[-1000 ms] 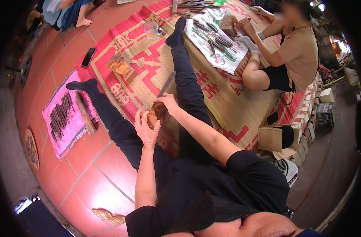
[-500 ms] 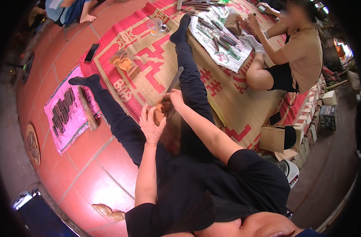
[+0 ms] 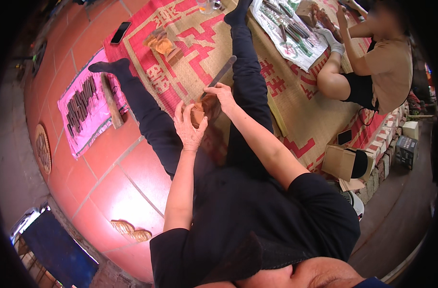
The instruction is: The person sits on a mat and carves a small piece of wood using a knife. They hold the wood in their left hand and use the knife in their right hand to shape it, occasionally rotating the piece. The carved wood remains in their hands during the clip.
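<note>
Between my outstretched legs, my left hand [image 3: 189, 127] is wrapped around a small carved piece of reddish-brown wood [image 3: 198, 116], fingers on its left side and thumb near its lower edge. My right hand [image 3: 221, 97] is closed on a long, flat, dark grey metal file [image 3: 223, 70], whose rounded end points up and away to the right. The file's lower end is against or just over the top of the wood; my fingers hide the exact contact.
Another wood carving [image 3: 163, 46] stands on the red-and-tan mat [image 3: 199, 41]. Slim tools lie on a pink cloth [image 3: 87, 139] at the left, beside a wooden stick [image 3: 111, 103]. At the far right a person [image 3: 379, 62] sits near tools on a white sack [image 3: 303, 50].
The whole view has shifted, so hands and mat appear higher. The file now leans further right. Both hands keep their grips on the wood and the file.
</note>
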Tool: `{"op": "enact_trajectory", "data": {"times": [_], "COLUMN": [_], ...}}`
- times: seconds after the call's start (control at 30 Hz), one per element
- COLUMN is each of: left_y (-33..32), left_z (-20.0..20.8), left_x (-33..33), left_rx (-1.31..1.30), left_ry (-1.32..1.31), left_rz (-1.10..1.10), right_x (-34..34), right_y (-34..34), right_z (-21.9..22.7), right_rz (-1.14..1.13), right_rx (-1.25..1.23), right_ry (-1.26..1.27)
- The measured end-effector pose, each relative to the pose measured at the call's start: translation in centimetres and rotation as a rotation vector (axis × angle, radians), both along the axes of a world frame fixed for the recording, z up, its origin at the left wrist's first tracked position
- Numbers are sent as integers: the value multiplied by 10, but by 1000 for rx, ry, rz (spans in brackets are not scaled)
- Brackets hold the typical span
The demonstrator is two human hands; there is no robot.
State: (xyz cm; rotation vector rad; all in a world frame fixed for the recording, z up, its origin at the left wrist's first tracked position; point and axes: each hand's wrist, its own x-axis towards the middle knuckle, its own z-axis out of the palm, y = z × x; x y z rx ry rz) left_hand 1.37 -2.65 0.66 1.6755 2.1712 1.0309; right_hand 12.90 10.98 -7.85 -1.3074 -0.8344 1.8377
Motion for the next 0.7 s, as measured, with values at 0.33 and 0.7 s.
{"op": "enact_trajectory", "data": {"times": [0.33, 0.7], "left_y": [-3, -8], "left_z": [-2, -3], "left_x": [-2, 3], "left_rx": [7, 16], "left_ry": [-14, -6], "left_rz": [7, -11], "right_x": [-7, -5], "right_y": [-6, -9], "right_z": [24, 12], "right_rz": [-21, 14], "right_rx": [-63, -87], "right_ry": [129, 83]}}
